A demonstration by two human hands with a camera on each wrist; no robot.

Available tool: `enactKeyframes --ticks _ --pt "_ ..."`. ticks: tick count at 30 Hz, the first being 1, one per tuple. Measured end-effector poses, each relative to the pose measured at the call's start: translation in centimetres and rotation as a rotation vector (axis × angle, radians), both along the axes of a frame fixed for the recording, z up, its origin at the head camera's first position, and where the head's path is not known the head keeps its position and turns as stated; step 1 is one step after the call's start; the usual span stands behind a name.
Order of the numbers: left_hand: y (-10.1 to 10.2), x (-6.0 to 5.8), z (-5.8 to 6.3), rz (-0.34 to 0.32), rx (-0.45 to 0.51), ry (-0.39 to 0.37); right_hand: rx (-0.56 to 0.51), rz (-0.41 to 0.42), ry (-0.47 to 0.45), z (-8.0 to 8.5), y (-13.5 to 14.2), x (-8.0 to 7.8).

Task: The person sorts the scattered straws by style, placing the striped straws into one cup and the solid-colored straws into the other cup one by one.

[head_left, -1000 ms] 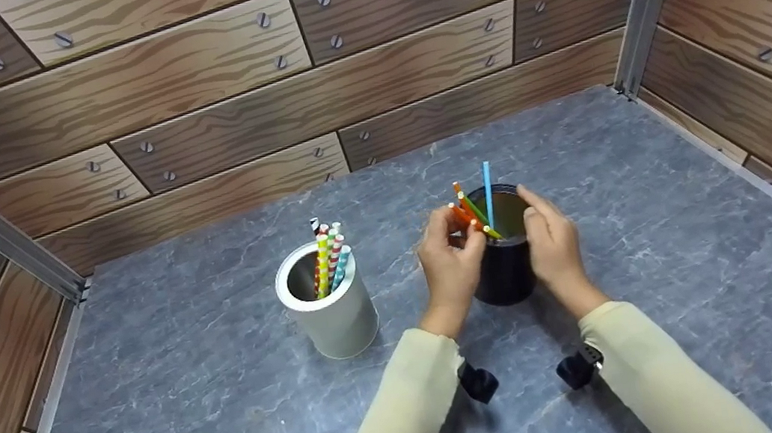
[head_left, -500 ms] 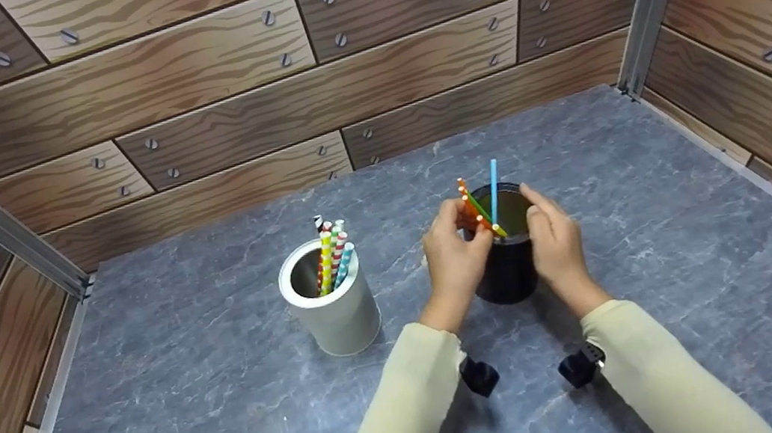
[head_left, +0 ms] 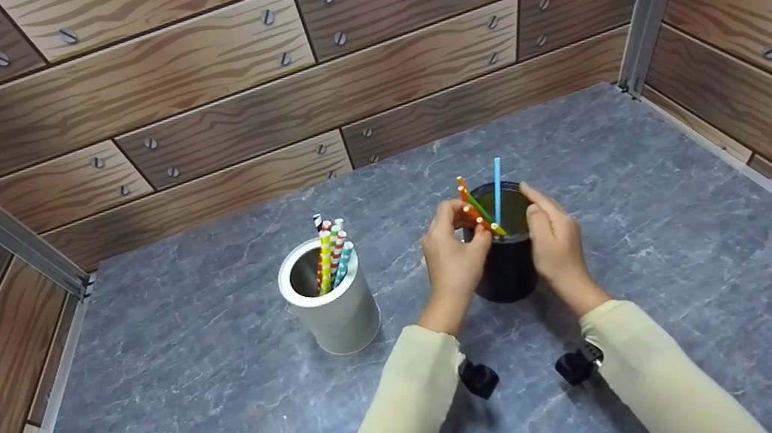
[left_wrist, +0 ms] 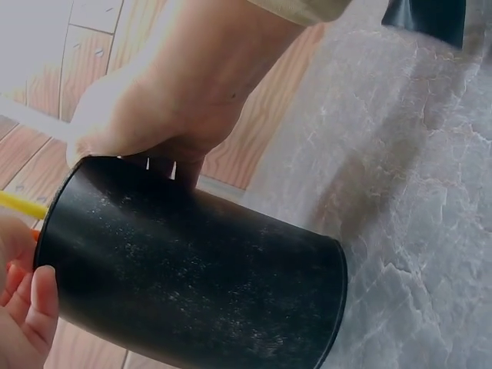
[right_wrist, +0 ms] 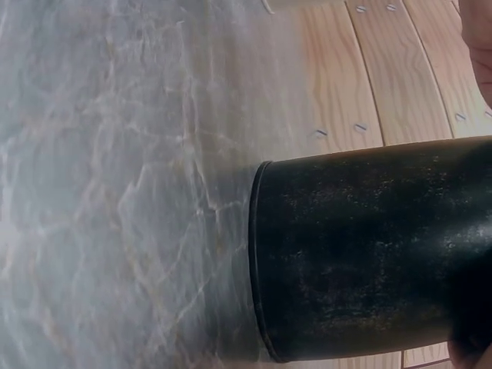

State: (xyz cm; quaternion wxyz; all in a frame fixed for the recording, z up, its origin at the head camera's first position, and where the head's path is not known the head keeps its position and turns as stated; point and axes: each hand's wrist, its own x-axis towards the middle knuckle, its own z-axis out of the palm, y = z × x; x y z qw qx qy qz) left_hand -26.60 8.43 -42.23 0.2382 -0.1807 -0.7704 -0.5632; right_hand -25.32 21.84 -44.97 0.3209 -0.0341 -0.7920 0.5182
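Observation:
A black can (head_left: pixel 506 276) stands on the table, with several plain paper straws inside. One blue straw (head_left: pixel 498 189) sticks up tallest. A green straw (head_left: pixel 477 205), a yellow straw (head_left: pixel 497 229) and orange straws (head_left: pixel 475 214) lean at the left rim. My left hand (head_left: pixel 453 256) is at that rim, thumb and index finger pinching an orange straw; the exact grip is partly hidden. My right hand (head_left: pixel 558 249) grips the can's right side, index finger up along the rim. In the left wrist view, a yellow straw (left_wrist: pixel 21 205) pokes from the can's mouth.
A white can (head_left: pixel 340 321) stands to the left, holding several patterned straws (head_left: pixel 333 261) that lean to its right side. The grey marbled table (head_left: pixel 192 395) is bordered by wood-print walls (head_left: pixel 226 103) at the back and both sides.
My left hand has shifted slightly right, bringing the orange straws closer over the can. The blue straw has tipped a little to the right. My right hand keeps its hold on the black can.

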Motion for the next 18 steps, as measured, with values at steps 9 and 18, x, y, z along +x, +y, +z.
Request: enactKeyframes --ticks 9,18 --pt "-1.2 0.4 -1.4 -0.063 0.164 -0.02 -0.026 0.052 -0.121 -0.1 -0.1 -0.2" --pt "-5.6 2.5 1.0 -0.056 0.087 0.202 -0.083 0.071 0.025 1.4 1.6 0.4"
